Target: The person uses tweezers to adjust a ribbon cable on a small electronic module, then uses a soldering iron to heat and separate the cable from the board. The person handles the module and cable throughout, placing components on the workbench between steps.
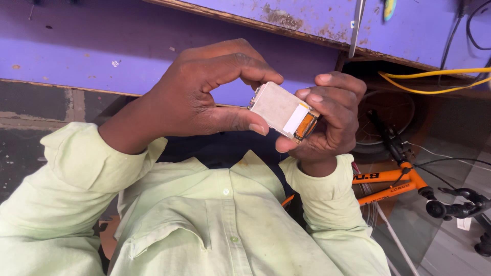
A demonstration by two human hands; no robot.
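My left hand (pixel 197 94) and my right hand (pixel 332 115) are raised together in front of my pale green shirt (pixel 215 225). Between them is a small flat rectangular module (pixel 279 108) with a dull silvery back, a white strip and an orange flex ribbon at its right end. The left thumb and forefinger pinch its left edge. The right fingers wrap around its right end, partly hiding the ribbon side.
A worn purple-painted board (pixel 102 46) with a chipped wooden edge fills the background. An orange bicycle (pixel 404 181) and its dark wheel stand at the right. Yellow cables (pixel 434 82) run at the upper right, near a thin metal tool (pixel 357 25).
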